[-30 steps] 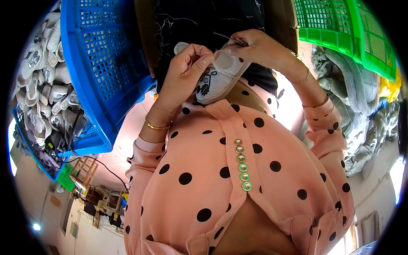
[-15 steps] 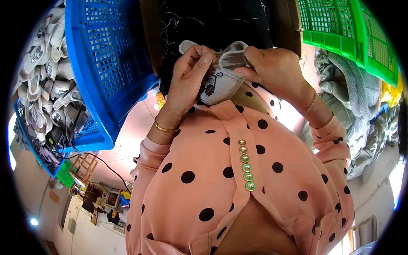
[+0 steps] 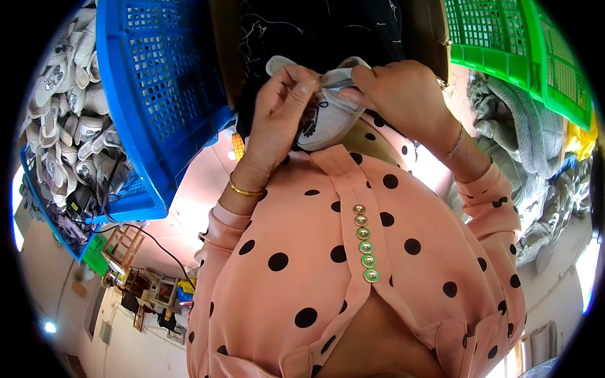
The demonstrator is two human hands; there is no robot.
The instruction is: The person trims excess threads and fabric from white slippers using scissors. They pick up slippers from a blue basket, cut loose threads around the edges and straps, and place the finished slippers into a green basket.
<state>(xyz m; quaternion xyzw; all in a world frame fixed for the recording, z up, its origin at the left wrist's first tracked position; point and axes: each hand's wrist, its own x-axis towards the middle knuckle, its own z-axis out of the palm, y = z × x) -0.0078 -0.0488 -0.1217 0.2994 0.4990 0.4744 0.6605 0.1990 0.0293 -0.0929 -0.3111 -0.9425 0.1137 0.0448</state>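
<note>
A small light-grey fabric shoe (image 3: 328, 120) with a dark printed or stitched picture on its upper is held in front of my chest, over a black cloth (image 3: 321, 34) strewn with loose threads. Thumb and fingers of my left hand (image 3: 282, 107) pinch its left edge, close to the picture. My right hand (image 3: 403, 94) is closed on the shoe's opening at the right, where a pale edge stretches between the two hands. The fingertips of both hands partly cover the opening. A rounded end of the shoe (image 3: 280, 63) sticks out beyond my left fingers.
To the left stands a blue plastic crate (image 3: 167, 94), with a heap of similar grey shoes (image 3: 79, 120) beyond it. A green crate (image 3: 498, 57) is at the far right, above grey fabric pieces (image 3: 517, 132). Wooden stools (image 3: 126, 249) and a black cable (image 3: 161, 244) lie lower left.
My right hand has shifted slightly up and left along the opening, turning its knuckles over. The opening, wide before, is now drawn narrower. My left hand keeps its pinch.
</note>
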